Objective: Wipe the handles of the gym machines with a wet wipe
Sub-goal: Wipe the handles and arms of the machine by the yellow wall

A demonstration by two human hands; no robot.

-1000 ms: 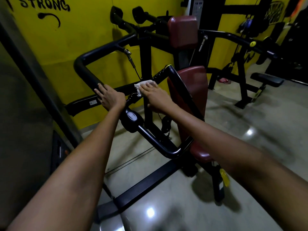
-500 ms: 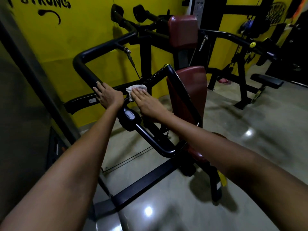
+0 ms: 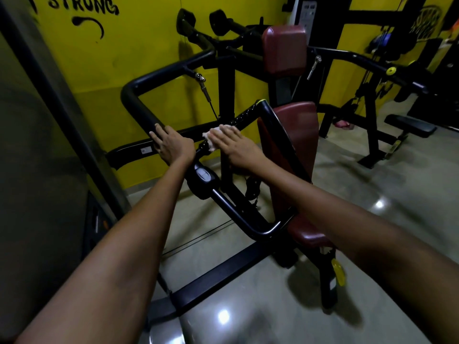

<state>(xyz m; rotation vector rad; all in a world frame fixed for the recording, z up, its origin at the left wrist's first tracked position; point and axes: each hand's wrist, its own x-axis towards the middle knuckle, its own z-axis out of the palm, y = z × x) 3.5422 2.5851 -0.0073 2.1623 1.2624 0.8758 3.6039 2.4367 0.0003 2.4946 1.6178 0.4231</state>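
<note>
two hands [image 3: 173, 145] on the black handle [image 3: 139, 105], right pressing wipe [image 3: 211, 136].

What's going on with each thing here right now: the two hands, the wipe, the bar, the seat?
Left hand: gripping the black handle bar, fingers wrapped over it.
Right hand: fingers flat, pressing the wet wipe against the bar.
Wet wipe: crumpled, pinned under the right hand.
Handle bar: held steady, being wiped.
Maroon seat pad: unoccupied, untouched.
</note>
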